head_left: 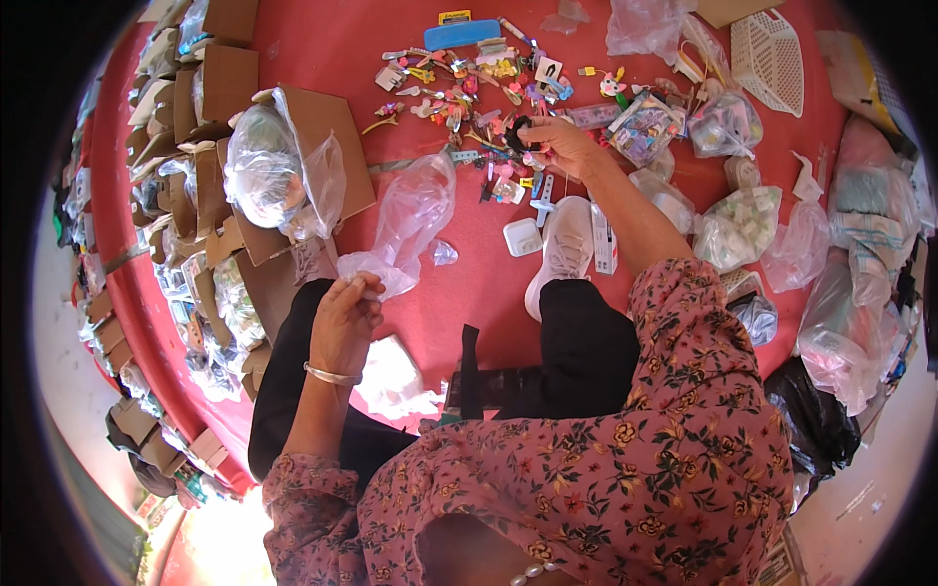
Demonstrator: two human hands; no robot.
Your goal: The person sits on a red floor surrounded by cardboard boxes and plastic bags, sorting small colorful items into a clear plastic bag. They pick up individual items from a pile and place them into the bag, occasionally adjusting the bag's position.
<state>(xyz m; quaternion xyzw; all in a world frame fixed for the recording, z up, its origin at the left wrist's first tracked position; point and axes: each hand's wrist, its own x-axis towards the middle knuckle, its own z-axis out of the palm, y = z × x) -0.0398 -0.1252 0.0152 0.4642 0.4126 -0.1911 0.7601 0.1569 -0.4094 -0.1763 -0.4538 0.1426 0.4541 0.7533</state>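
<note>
Fingers of the left hand (344, 311) pinch the mouth of a clear plastic bag (410, 220), holding it up and open toward the pile, likely so pieces drop straight in. Right hand (562, 146) reaches out over the red mat (459, 303), fingertips closed on a small dark hair clip (516, 134) at the near edge of the scattered clips (469, 83). White sneaker (560, 252) lies just below that arm. Filled bags (743, 225) sit along the mat's right edge, cardboard boxes (234, 88) stacked along the left. White basket (767, 49) in the far right corner, partly cut off. Clip details too small to make out; the bag's contents, if any, unclear.
</note>
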